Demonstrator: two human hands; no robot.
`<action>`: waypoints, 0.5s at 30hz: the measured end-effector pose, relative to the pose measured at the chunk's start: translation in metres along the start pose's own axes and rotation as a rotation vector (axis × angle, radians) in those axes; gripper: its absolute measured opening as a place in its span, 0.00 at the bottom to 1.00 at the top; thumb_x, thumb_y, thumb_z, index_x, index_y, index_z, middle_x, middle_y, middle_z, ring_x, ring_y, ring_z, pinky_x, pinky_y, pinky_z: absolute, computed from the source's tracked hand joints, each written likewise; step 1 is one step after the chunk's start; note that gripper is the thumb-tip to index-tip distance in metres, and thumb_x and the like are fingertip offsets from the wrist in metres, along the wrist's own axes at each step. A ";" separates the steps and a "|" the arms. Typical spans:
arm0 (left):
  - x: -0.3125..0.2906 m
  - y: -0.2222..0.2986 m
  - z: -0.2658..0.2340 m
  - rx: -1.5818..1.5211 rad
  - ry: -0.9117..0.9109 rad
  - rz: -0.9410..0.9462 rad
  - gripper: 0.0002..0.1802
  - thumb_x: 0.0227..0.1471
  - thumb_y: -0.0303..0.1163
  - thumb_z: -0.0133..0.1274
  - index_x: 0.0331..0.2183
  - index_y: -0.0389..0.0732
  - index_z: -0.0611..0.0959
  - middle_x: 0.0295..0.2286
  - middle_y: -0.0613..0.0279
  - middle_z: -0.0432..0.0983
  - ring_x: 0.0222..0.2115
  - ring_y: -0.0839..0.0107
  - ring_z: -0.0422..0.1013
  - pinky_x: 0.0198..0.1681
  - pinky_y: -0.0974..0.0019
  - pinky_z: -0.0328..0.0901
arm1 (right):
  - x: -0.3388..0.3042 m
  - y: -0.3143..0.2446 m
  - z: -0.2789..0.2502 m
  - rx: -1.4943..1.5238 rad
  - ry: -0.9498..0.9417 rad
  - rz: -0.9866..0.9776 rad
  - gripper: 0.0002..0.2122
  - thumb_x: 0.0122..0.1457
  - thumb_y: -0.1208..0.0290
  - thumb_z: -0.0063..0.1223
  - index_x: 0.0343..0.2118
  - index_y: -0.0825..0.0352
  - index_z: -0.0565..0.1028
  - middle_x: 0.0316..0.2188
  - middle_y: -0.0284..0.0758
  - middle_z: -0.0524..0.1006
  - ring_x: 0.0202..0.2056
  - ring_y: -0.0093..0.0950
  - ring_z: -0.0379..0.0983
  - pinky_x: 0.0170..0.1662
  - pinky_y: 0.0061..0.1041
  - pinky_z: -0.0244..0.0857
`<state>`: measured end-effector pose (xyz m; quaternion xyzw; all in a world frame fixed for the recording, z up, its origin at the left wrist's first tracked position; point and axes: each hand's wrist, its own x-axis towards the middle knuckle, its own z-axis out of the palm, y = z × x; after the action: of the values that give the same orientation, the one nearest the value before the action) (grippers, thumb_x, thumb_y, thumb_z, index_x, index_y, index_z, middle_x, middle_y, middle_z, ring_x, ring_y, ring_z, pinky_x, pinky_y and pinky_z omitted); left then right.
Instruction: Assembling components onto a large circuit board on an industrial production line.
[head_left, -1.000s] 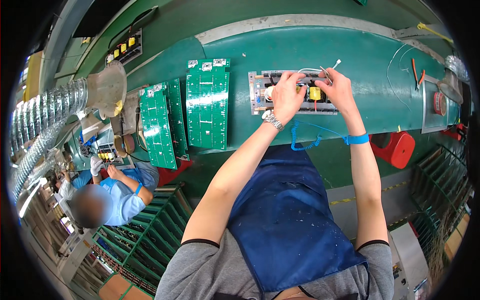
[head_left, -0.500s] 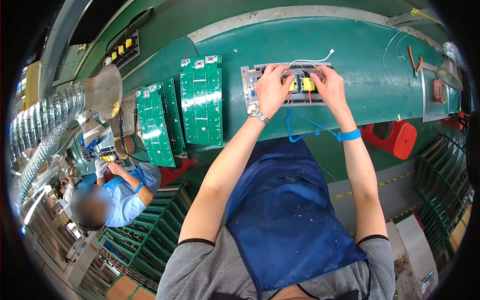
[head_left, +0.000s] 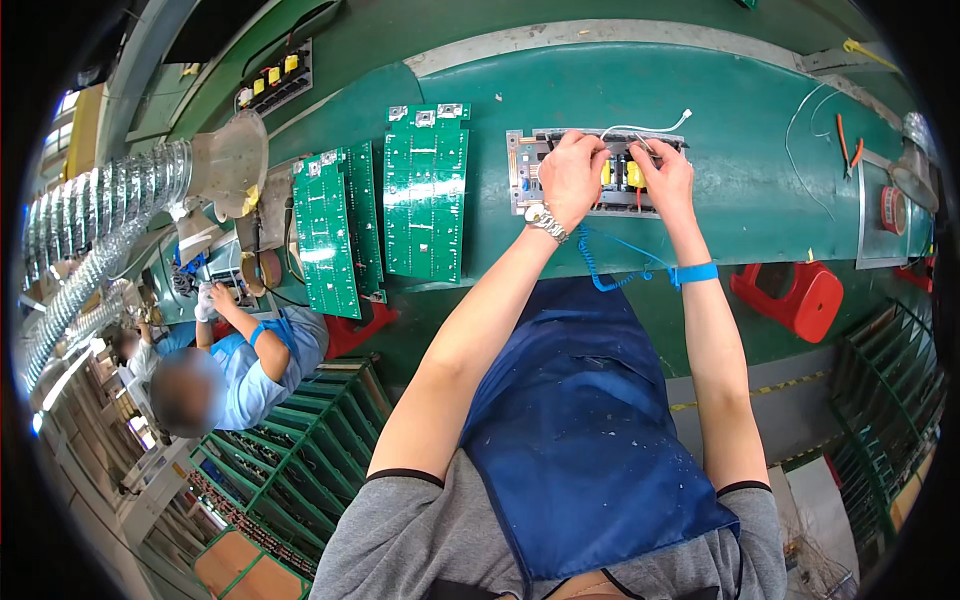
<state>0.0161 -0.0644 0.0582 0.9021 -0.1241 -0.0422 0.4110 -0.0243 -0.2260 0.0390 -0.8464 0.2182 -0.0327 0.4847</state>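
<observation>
Bringing bunched right hand (head_left: 668,178) nearer bunched left hand (head_left: 570,180) over circuit board (head_left: 522,172), concentrating work there, with any pinched part indiscernible.

An electronics assembly workshop, shown by green circuit boards (head_left: 425,195), fume ducts (head_left: 110,212) and board racks (head_left: 300,440).

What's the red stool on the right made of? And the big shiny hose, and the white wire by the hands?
The stool looks plastic: smooth, softly shiny, evenly coloured. The hose seems metal foil, by its crinkled glints. The wire probably has a plastic coat, looking smooth and evenly white.
</observation>
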 end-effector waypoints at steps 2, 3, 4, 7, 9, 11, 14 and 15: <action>-0.002 -0.004 0.000 0.004 -0.005 -0.005 0.07 0.51 0.33 0.59 0.31 0.42 0.86 0.30 0.60 0.78 0.29 0.58 0.77 0.33 0.57 0.69 | 0.005 -0.001 -0.005 -0.002 -0.053 0.036 0.14 0.55 0.61 0.61 0.37 0.67 0.82 0.32 0.40 0.81 0.31 0.32 0.77 0.36 0.30 0.68; -0.001 -0.005 0.001 0.002 0.006 0.003 0.07 0.50 0.33 0.59 0.32 0.42 0.86 0.30 0.60 0.78 0.29 0.58 0.76 0.33 0.57 0.69 | 0.007 -0.002 -0.008 -0.036 -0.108 0.022 0.14 0.54 0.61 0.61 0.37 0.67 0.82 0.32 0.40 0.81 0.31 0.32 0.76 0.36 0.29 0.68; -0.001 -0.006 0.003 0.000 0.016 0.011 0.07 0.50 0.33 0.59 0.32 0.43 0.87 0.30 0.60 0.78 0.29 0.58 0.76 0.33 0.57 0.69 | 0.009 -0.003 -0.011 -0.071 -0.163 0.009 0.14 0.54 0.61 0.61 0.38 0.67 0.82 0.32 0.40 0.81 0.31 0.32 0.76 0.36 0.29 0.68; 0.000 -0.003 0.007 0.034 0.006 0.072 0.07 0.51 0.32 0.58 0.33 0.44 0.87 0.30 0.61 0.78 0.29 0.58 0.77 0.33 0.57 0.70 | 0.013 -0.002 -0.012 -0.080 -0.195 -0.068 0.13 0.54 0.62 0.62 0.35 0.68 0.81 0.30 0.39 0.79 0.30 0.34 0.75 0.35 0.31 0.67; -0.001 -0.004 0.010 0.077 -0.014 0.099 0.07 0.52 0.31 0.57 0.33 0.44 0.87 0.31 0.62 0.77 0.28 0.58 0.77 0.32 0.57 0.70 | 0.012 -0.006 -0.011 -0.097 -0.239 -0.125 0.11 0.54 0.65 0.62 0.34 0.68 0.81 0.30 0.40 0.77 0.31 0.37 0.74 0.35 0.33 0.66; 0.000 -0.004 0.014 0.194 -0.037 0.216 0.07 0.53 0.30 0.55 0.33 0.44 0.87 0.32 0.62 0.77 0.28 0.59 0.77 0.32 0.57 0.70 | 0.011 -0.010 -0.007 -0.125 -0.222 -0.140 0.11 0.54 0.66 0.62 0.34 0.69 0.80 0.30 0.40 0.76 0.31 0.38 0.75 0.35 0.34 0.67; 0.001 -0.005 0.014 0.228 -0.058 0.239 0.08 0.53 0.30 0.54 0.34 0.45 0.87 0.32 0.62 0.76 0.28 0.59 0.77 0.31 0.57 0.71 | 0.012 -0.012 -0.007 -0.161 -0.214 -0.161 0.10 0.53 0.68 0.61 0.34 0.69 0.80 0.31 0.42 0.76 0.33 0.40 0.75 0.37 0.36 0.67; 0.001 -0.005 0.013 0.225 -0.059 0.242 0.08 0.53 0.30 0.54 0.34 0.45 0.87 0.32 0.62 0.76 0.28 0.59 0.77 0.31 0.57 0.71 | 0.013 -0.010 -0.008 -0.153 -0.232 -0.160 0.10 0.53 0.68 0.61 0.34 0.69 0.80 0.30 0.42 0.76 0.33 0.41 0.75 0.37 0.36 0.67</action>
<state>0.0160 -0.0709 0.0459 0.9193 -0.2479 -0.0045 0.3057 -0.0112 -0.2332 0.0495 -0.8937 0.0942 0.0436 0.4365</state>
